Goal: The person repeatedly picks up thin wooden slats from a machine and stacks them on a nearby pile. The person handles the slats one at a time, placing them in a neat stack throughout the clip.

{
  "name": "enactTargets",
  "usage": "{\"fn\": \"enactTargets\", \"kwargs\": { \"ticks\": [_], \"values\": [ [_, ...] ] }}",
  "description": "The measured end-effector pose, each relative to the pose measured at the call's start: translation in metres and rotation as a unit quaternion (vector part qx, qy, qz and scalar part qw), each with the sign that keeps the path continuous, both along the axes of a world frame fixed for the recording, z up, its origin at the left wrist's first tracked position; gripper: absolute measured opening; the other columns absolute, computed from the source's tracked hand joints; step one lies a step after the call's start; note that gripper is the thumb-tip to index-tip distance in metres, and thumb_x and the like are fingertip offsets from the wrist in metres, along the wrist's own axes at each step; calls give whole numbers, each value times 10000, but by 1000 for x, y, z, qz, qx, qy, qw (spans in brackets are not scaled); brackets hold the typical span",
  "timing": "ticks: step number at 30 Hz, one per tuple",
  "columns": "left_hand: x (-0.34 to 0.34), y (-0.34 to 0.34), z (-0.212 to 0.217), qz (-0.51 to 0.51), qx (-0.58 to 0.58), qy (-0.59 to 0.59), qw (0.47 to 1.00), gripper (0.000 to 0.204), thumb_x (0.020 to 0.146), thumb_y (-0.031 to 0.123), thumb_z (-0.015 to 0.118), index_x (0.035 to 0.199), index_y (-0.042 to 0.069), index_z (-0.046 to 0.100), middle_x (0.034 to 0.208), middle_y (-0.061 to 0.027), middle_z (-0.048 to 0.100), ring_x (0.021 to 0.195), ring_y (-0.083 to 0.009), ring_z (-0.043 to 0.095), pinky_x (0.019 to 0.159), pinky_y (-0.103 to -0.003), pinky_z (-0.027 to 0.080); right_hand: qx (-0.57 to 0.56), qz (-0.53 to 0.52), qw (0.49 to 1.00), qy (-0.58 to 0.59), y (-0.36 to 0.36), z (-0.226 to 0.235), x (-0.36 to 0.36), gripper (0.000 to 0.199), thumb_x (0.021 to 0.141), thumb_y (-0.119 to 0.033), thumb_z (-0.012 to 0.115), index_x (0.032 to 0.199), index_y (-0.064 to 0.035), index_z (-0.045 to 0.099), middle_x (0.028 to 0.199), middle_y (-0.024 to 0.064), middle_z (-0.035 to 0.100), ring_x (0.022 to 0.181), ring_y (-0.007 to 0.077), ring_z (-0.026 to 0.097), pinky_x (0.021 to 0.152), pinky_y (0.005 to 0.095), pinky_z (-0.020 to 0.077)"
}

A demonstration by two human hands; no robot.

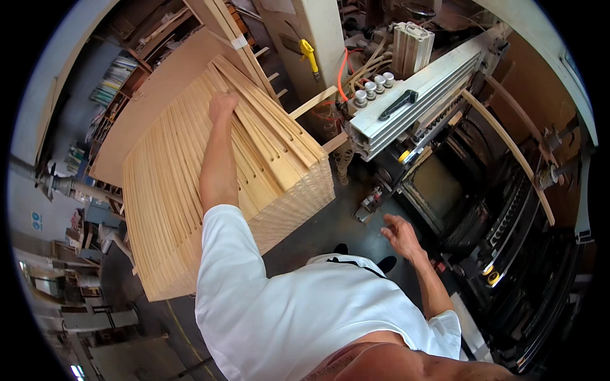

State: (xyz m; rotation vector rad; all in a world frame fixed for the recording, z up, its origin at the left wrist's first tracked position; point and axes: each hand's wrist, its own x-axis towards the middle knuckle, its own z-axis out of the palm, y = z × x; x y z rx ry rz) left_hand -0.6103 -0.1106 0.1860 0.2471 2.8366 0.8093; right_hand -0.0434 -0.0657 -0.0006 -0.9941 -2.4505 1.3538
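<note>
up on top of the big stack of wooden slats, the left hand is curled around the far end of one pale slat, fingers closed over it. that slat lies among a few loose ones fanned across the top layer, long and flat, light pine-looking, with small dark slots cut along them. the stack itself is a tight block of the same strips, its end grain showing as a stippled face on the near side. right hand hangs free over the dark floor, fingers spread, gripping nothing. just beside it sits a grey metal machine with a row of round knobs and a black lever on top.
</note>
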Motion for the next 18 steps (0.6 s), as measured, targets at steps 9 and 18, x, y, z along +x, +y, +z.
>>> {"fn": "enactTargets", "kwargs": {
  "ticks": [9, 18],
  "values": [
    [-52, 13, -34, -31, 7, 114, 993, 502, 926, 418, 565, 1158, -8, 694, 1215, -234, 666, 1157, -366, 631, 978, -416, 495, 148, 1, 958, 247, -20, 96, -181, 808, 929, -327, 670, 1482, 88, 251, 1501, 333, 336, 1395, 473, 348, 1158, 457, 318],
    [-51, 17, -30, -17, 2, 118, 993, 492, 923, 419, 579, 1158, 3, 695, 1226, -229, 662, 1159, -362, 634, 976, -416, 508, 150, -14, 962, 229, -37, 94, -220, 1029, 815, -412, 767, 1511, 83, 193, 1562, 309, 243, 1445, 450, 279, 1179, 488, 275]
  ]
}}
